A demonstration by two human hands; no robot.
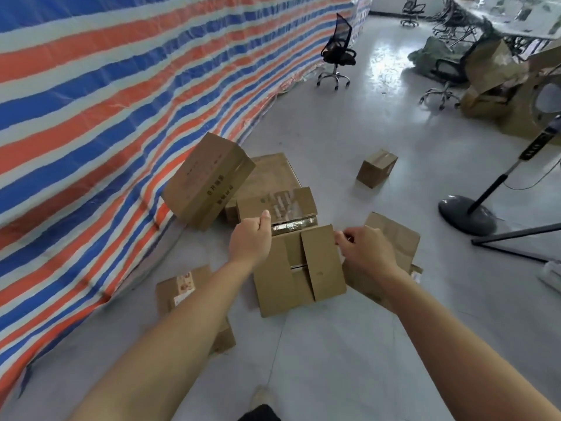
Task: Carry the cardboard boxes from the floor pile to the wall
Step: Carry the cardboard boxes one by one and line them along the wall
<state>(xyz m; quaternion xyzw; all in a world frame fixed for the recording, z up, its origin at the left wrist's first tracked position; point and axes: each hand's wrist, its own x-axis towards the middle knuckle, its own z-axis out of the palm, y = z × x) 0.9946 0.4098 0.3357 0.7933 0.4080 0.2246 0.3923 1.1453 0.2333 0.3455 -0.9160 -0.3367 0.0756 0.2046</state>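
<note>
Head camera looks down over two bare forearms reaching forward to a scatter of cardboard on the pale floor (334,360). Between the hands sits an open-flapped box (303,268), brown, its flaps folded loosely across the top. The right grip (364,250) has its fingers curled and pinches the far right corner of one flap. The left grip (250,238) is a curled fist with the thumb raised, touching the box's far left corner (the back of the hand hides the fingers, so I cannot tell whether it holds the cardboard).

Just beyond lies a taped box (288,205) with shiny clear tape across its top, and behind that a wide flat box (273,174). To their left a tilted box (209,180) with dark printed characters stands on one lower edge or corner, close to the striped tarp wall (91,117) of blue, orange and white bands that runs along the left side.

A labelled box (182,287) lies partly under the left forearm, near the tarp's foot. Flattened cardboard (394,238) lies beneath the right hand. A small box (376,171) stands apart on the floor, farther right. A fan stand (467,217) rests at the right, and an office chair (337,53) stands far back.
</note>
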